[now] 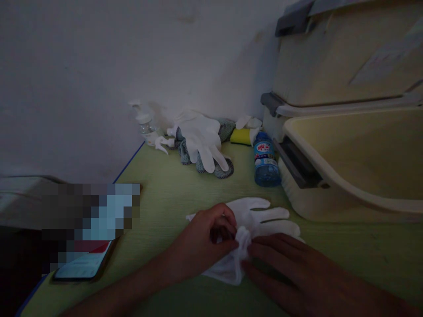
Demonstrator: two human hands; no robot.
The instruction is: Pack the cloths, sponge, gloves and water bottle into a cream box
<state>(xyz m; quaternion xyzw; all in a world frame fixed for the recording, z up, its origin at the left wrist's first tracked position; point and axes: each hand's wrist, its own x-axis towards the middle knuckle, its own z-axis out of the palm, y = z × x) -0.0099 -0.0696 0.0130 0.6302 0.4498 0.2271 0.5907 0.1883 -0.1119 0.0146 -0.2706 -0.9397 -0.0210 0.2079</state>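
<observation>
A white cloth glove (pixel 272 215) lies on the table, its fingers pointing right and away from me. Bunched fabric rises from it between both hands. My left hand (pixel 201 240) is closed, pinching the bunched cloth between thumb and curled fingers. From the right, my right hand (pixel 291 268) bears on the same bunch with its fingertips, the fingers held together and the thumb low at the glove's near part. The hands partly hide the glove's palm and cuff.
A phone (pixel 82 266) rests at the left edge of the green table (pixel 158 189). Behind are white gloves (pixel 198 134) on grey fabric, a spray bottle (pixel 145 125), a yellow sponge (pixel 240 137) and a blue bottle (pixel 266 160). A large cream bin (pixel 306 207) stands right.
</observation>
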